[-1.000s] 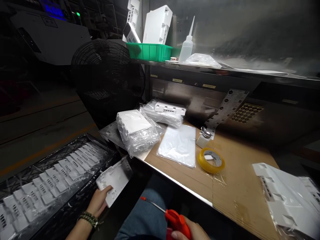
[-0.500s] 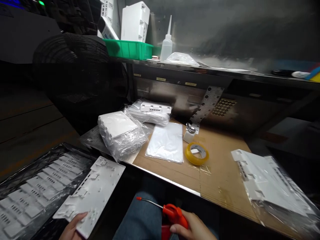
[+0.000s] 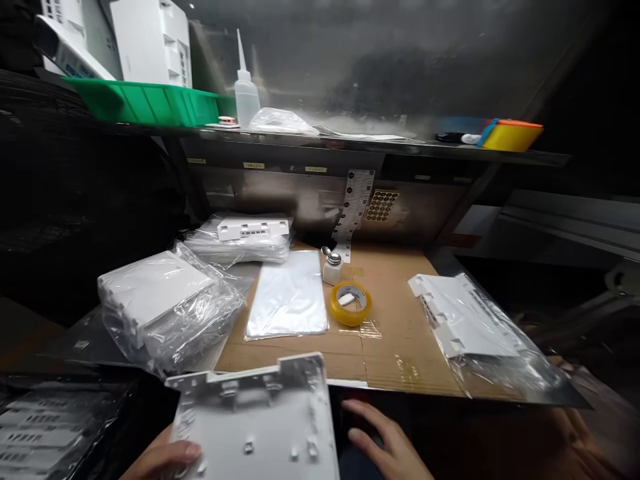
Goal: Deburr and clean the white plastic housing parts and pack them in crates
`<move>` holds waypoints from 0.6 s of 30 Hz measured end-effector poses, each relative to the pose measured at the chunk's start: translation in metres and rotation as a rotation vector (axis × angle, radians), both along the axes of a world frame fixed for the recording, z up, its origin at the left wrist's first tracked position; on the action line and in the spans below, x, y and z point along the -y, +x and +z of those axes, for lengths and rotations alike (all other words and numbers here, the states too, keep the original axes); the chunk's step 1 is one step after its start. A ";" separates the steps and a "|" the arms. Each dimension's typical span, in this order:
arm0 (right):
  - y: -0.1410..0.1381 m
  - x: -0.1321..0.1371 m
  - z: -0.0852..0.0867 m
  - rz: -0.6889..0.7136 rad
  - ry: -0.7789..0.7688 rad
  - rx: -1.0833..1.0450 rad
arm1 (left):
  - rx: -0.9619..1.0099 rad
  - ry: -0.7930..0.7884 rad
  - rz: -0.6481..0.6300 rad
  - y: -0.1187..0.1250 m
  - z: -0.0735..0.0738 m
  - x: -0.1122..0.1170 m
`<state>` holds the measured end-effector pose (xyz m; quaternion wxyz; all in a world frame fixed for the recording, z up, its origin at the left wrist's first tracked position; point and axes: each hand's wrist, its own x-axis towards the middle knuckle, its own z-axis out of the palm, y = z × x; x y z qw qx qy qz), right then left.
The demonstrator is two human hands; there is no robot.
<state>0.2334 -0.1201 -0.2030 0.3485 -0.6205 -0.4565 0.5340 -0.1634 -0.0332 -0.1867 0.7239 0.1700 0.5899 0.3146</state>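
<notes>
My left hand (image 3: 167, 453) grips the left edge of a white plastic housing panel (image 3: 270, 420), its thumb on the inner face. The panel is held up in front of the bench edge, with its ribs and small posts facing me. To the right of it is my right hand (image 3: 387, 443), open, fingers apart and nothing visible in them. Beyond the panel lie a stack of clear plastic bags (image 3: 290, 297) and a roll of yellow tape (image 3: 351, 305) on a cardboard sheet (image 3: 395, 340).
Bagged white panels sit on the left (image 3: 165, 300) and right (image 3: 470, 320) of the bench. A small dispenser bottle (image 3: 332, 270) stands behind the tape. The overhead shelf bears a green bin (image 3: 145, 103) and a squeeze bottle (image 3: 247, 100). More panels fill a crate (image 3: 45, 427) at lower left.
The view has turned right. My left hand has brought the panel from beside the crate to the middle. My right hand has let go of the red air blow gun.
</notes>
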 end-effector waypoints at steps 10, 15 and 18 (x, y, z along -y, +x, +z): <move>0.041 0.002 0.028 -0.738 0.011 -0.709 | -0.279 0.834 -0.590 0.133 0.054 -0.110; 0.074 0.000 0.043 -0.985 0.190 -0.733 | -0.513 0.900 -0.513 0.140 0.036 -0.132; 0.073 -0.002 0.051 -1.026 0.246 -0.738 | -0.562 0.900 -0.522 0.143 0.026 -0.130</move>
